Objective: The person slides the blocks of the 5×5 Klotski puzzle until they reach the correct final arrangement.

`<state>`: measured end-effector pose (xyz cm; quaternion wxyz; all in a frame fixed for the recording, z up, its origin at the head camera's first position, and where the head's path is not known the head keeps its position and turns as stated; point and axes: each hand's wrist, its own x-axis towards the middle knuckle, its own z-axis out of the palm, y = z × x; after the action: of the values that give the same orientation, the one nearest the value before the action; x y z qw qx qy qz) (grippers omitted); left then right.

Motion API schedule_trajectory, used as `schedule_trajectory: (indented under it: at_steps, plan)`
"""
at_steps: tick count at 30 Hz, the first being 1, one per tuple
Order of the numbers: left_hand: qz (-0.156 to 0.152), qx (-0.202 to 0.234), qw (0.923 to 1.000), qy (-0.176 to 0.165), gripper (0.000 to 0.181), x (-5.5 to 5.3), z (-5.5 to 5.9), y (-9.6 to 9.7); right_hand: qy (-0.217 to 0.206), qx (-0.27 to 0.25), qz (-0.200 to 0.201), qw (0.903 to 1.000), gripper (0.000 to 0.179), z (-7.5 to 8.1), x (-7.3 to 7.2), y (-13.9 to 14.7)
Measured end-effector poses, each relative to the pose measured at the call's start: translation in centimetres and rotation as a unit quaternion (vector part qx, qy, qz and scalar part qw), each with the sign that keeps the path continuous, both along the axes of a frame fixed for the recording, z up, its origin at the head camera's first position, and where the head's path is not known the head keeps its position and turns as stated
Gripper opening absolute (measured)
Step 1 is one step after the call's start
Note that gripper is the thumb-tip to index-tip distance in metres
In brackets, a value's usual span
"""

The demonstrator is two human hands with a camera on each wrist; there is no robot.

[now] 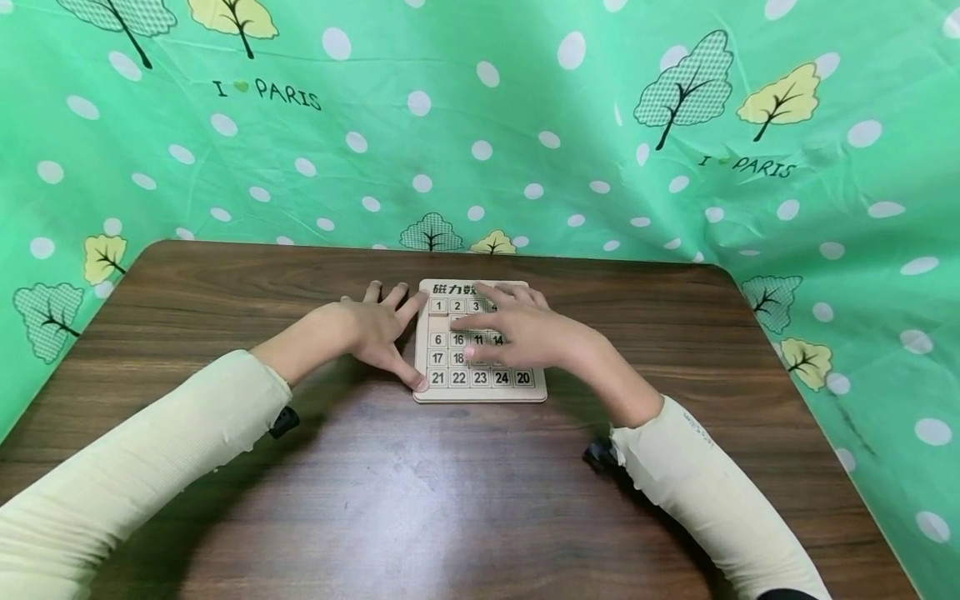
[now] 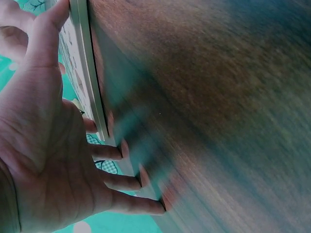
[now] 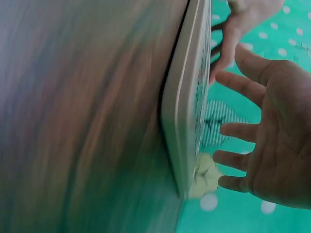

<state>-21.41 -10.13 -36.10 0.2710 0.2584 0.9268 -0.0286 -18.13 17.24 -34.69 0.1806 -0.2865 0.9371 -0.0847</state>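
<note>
A pale wooden number slide puzzle (image 1: 480, 396) lies flat on the table, with dark characters along its top and rows of numbered square tiles. A bare slot (image 1: 438, 326) shows at the left end of the second row. My left hand (image 1: 371, 327) is spread at the puzzle's left side, its thumb at the lower left corner and its index finger by the upper left edge; the other fingertips rest on the table. Over the right part, my right hand (image 1: 536, 329) stretches loosely spread fingers across the tiles, hiding several. In the right wrist view its fingers (image 3: 238, 131) look straight and pinch nothing.
The dark wood-grain table (image 1: 405, 500) extends around the puzzle on all sides. Behind and beside it hangs a green curtain (image 1: 450, 125) with white dots and printed trees. Cream sleeves cover both forearms, and a small black object (image 1: 284, 422) sits under the left wrist.
</note>
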Motion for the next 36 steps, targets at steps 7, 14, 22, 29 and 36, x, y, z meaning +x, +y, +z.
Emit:
schedule_trajectory:
  at_steps: [7,14,22,29,36]
  plan:
    - [-0.003,0.001,1.0,-0.001,0.152,0.0,0.1,-0.1,-0.021,0.012,0.025,0.9994,0.052,-0.2,0.6,-1.6]
    - [0.001,-0.002,1.0,-0.003,0.152,0.0,0.1,-0.1,-0.005,0.035,0.012,0.9993,0.054,0.2,0.1,-2.0]
    - [0.003,0.0,1.0,-0.007,0.152,-0.1,0.2,-0.3,-0.018,0.028,-0.007,0.9994,0.057,-0.1,-1.1,-1.9]
    - [0.003,0.004,0.9999,-0.012,0.152,-0.1,0.1,-0.3,-0.024,-0.006,-0.008,0.9997,0.075,-0.4,-0.7,0.1]
    - [0.001,0.016,0.9998,-0.013,0.151,-0.1,0.0,-0.5,0.005,-0.013,-0.042,0.999,0.085,0.2,-0.2,3.5]
